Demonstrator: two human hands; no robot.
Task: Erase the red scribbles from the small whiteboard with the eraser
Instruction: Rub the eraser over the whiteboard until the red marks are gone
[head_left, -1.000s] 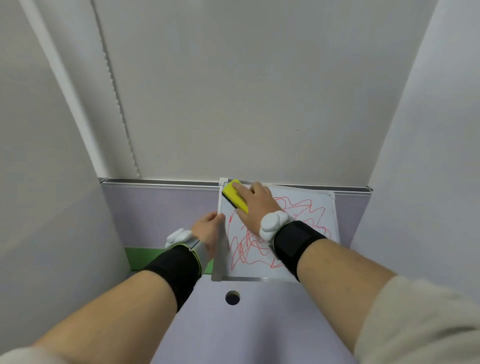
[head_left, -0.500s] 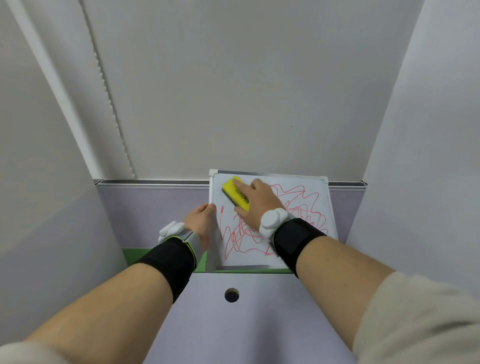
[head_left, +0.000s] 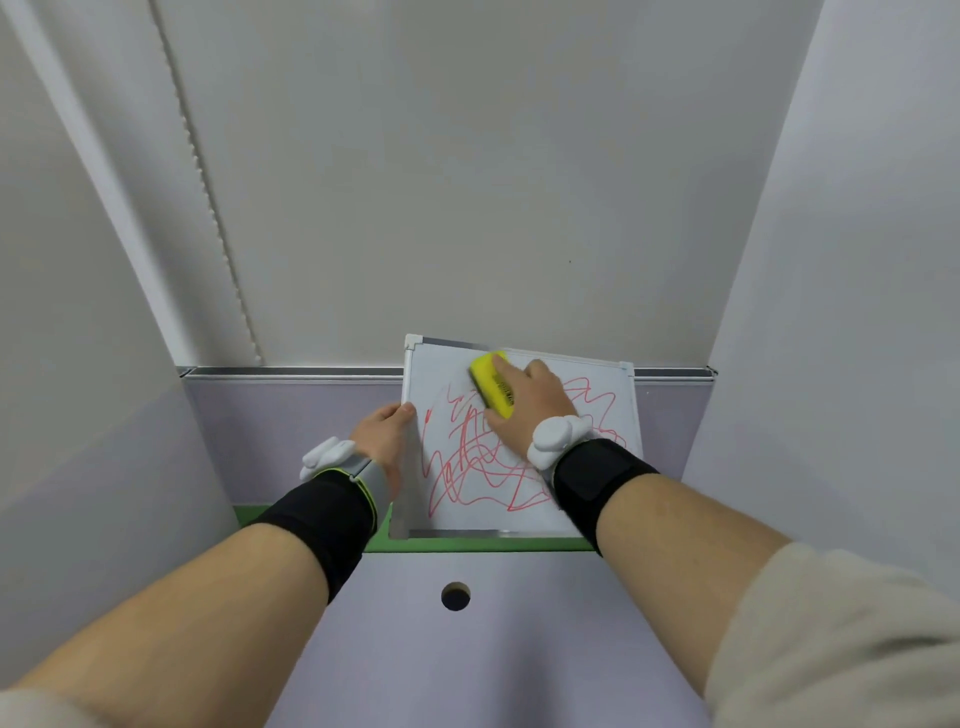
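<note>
A: At the far edge of the lilac desk (head_left: 509, 649), against the grey wall panel, the small whiteboard (head_left: 613, 384) stands tilted with a thin silver frame and white plastic corner caps. Its lower edge sits by a green strip (head_left: 483, 544).

B: And the eraser?

A: The yellow eraser (head_left: 491, 382) is a rounded foam-like block, pressed flat on the glossy board near its upper edge, left of centre. The right hand (head_left: 530, 400) covers its right side, fingers curled over the top and closed on it.

B: The marks?

A: The red scribbles (head_left: 467, 467) are thin looping lines across most of the surface; the upper left corner is bare white. The right wrist hides some of them.

B: The other hand?

A: The left hand (head_left: 382, 441) grips the board's left frame edge, thumb on the front, the remaining fingers behind and hidden. Both wrists wear black fabric bands with smooth white plastic pieces.

B: Anything hard to read?

A: Dark print on the eraser's side is too blurred. A round hole (head_left: 455, 596) is cut in the desk. Cream sleeves are cut off at the bottom corners.
</note>
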